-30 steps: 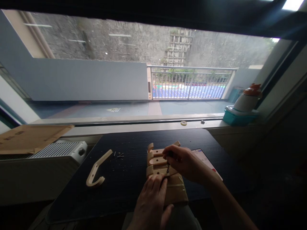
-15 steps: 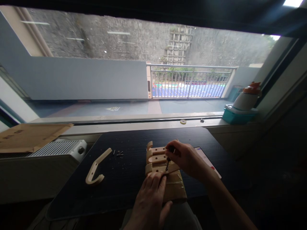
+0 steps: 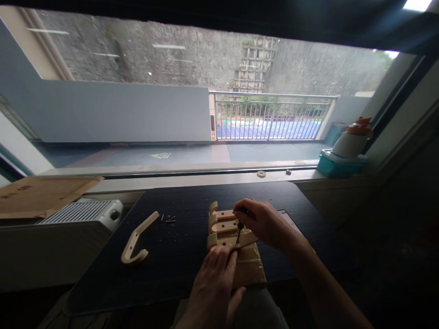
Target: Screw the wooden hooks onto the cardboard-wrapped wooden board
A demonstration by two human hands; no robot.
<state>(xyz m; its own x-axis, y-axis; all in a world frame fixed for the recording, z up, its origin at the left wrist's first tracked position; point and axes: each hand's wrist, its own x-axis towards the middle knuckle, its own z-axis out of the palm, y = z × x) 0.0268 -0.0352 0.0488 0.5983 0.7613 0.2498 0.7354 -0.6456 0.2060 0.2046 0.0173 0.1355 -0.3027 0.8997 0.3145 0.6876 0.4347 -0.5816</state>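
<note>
My right hand is closed around the dark handle of a screwdriver, partly hidden by the fingers. Its shaft points down at a hole in the nearest wooden hook. My left hand presses that hook down, fingers along its near edge and thumb apart over the block. Beneath lies a brown block wrapped in clear tape. Two more wooden hooks sit beyond in a row, including the middle hook. A loose wooden hook rests at the left, with several screws nearby.
A phone lies on the dark table, partly behind my right forearm. On the left, a cardboard piece covers part of a radiator. The windowsill holds a tape roll and a teal box with a bottle on top.
My right hand has shifted and turned slightly around the screwdriver, whose shaft stays at the same hole. The forearm now covers more of the phone. My left hand stays in place.
</note>
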